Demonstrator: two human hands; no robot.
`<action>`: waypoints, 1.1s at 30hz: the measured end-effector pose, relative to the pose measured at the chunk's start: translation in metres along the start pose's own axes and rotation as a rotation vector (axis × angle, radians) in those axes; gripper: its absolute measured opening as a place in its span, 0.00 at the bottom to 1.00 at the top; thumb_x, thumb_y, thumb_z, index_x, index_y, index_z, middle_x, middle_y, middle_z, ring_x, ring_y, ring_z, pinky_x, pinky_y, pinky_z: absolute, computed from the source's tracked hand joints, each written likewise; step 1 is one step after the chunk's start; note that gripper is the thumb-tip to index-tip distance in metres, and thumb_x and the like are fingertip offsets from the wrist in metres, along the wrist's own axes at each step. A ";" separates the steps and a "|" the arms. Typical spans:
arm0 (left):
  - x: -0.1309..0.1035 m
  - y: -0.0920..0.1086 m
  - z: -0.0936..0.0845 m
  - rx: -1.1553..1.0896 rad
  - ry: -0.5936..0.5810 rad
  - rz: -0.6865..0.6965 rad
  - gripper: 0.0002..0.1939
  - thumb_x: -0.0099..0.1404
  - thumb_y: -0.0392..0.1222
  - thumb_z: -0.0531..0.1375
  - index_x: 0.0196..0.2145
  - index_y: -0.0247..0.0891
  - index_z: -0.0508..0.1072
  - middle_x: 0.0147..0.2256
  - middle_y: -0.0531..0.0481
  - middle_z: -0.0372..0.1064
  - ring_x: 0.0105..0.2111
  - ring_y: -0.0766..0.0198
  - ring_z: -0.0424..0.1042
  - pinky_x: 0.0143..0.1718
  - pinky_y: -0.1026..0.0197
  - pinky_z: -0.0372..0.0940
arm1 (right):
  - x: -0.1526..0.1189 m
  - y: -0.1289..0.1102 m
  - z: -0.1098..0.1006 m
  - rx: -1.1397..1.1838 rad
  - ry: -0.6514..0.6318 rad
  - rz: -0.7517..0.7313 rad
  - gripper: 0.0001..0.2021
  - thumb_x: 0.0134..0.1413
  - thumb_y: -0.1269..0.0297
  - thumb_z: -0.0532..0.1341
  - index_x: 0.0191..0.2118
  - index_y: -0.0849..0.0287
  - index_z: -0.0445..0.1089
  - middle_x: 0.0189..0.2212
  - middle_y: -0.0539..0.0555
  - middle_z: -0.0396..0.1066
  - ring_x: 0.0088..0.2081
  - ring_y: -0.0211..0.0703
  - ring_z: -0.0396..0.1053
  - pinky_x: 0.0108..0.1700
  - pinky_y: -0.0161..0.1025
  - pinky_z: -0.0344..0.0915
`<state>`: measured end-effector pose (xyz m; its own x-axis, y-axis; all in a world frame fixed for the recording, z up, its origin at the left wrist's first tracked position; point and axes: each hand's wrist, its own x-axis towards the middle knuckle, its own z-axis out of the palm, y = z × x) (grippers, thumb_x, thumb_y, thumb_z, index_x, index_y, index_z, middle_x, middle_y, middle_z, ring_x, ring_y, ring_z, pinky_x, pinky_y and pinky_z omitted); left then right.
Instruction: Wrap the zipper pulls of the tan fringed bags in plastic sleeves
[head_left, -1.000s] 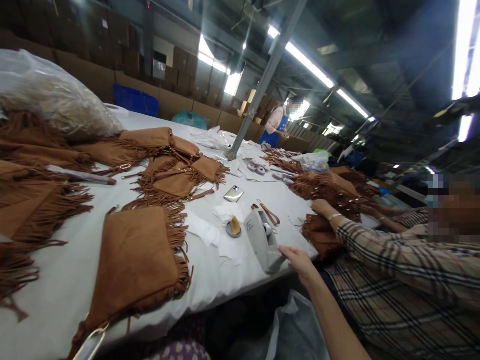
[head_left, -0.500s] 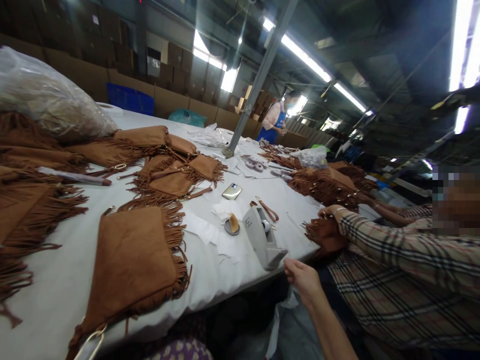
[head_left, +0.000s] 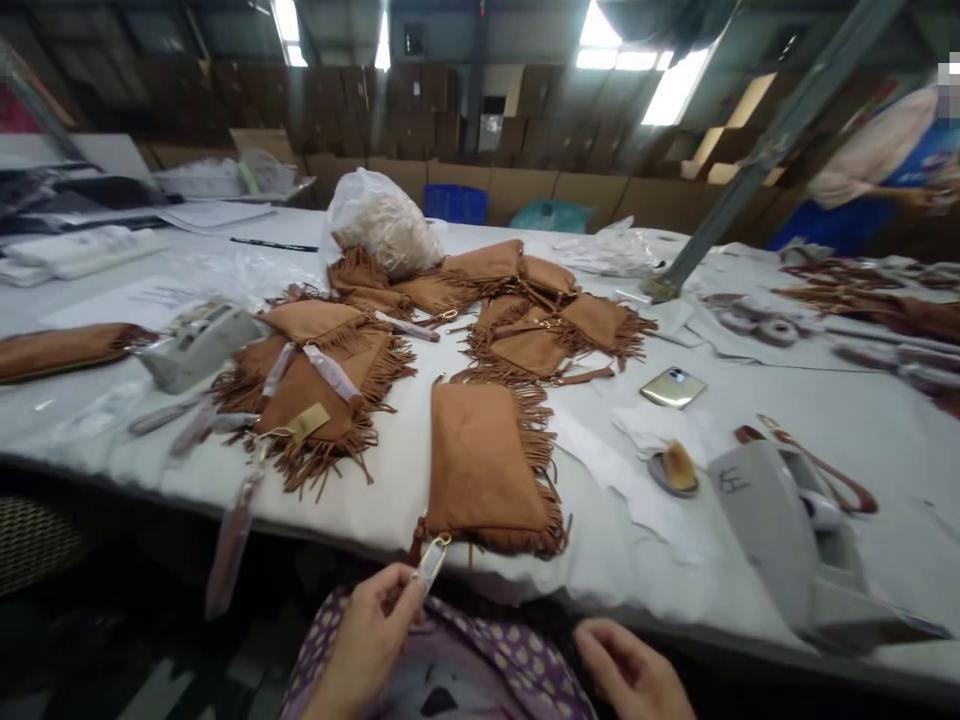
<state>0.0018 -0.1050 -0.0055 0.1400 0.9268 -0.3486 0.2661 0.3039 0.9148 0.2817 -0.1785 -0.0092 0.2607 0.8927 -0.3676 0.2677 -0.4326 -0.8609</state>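
Observation:
A tan suede fringed bag lies flat at the table's front edge, its fringe to the right. From its lower left corner hangs a gold oval clip with a whitish strip across it. My left hand pinches this clip between thumb and fingers. Farther right, below the table edge, my right hand is closed with fingers curled; whatever it may hold is too small to make out. A grey tape dispenser stands on the table to the right of that hand.
More fringed bags lie at left and behind, near a stuffed clear plastic bag. A phone, a round dish with a sponge and a second dispenser are on the table. A slanted metal post rises at back right.
My view has swung left. My right hand has moved away from the tape dispenser, back in front of me. My left hand has come into view, pinching the bag's gold clip.

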 end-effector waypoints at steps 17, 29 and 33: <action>-0.014 0.009 -0.005 0.166 -0.031 0.228 0.11 0.66 0.44 0.50 0.32 0.40 0.71 0.29 0.50 0.73 0.30 0.61 0.70 0.31 0.65 0.57 | 0.034 -0.074 0.134 -0.009 -0.276 -0.095 0.18 0.44 0.52 0.63 0.19 0.64 0.72 0.14 0.49 0.63 0.19 0.33 0.56 0.21 0.32 0.51; -0.008 -0.009 0.002 -0.068 -0.074 0.139 0.16 0.64 0.51 0.53 0.32 0.36 0.71 0.26 0.50 0.69 0.26 0.64 0.66 0.27 0.65 0.58 | 0.033 -0.064 0.136 0.298 -0.375 0.148 0.20 0.39 0.47 0.66 0.25 0.62 0.67 0.14 0.46 0.64 0.14 0.30 0.54 0.17 0.30 0.48; 0.001 -0.014 0.001 -0.248 -0.074 -0.027 0.22 0.61 0.59 0.52 0.25 0.36 0.66 0.17 0.54 0.64 0.14 0.71 0.57 0.16 0.68 0.51 | 0.034 -0.068 0.135 0.313 -0.493 0.098 0.21 0.41 0.46 0.65 0.22 0.63 0.66 0.15 0.47 0.64 0.16 0.29 0.52 0.18 0.30 0.45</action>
<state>-0.0004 -0.1085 -0.0188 0.2082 0.9018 -0.3788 0.0295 0.3813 0.9240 0.1470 -0.1023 -0.0107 -0.2115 0.8360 -0.5062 -0.0413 -0.5251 -0.8500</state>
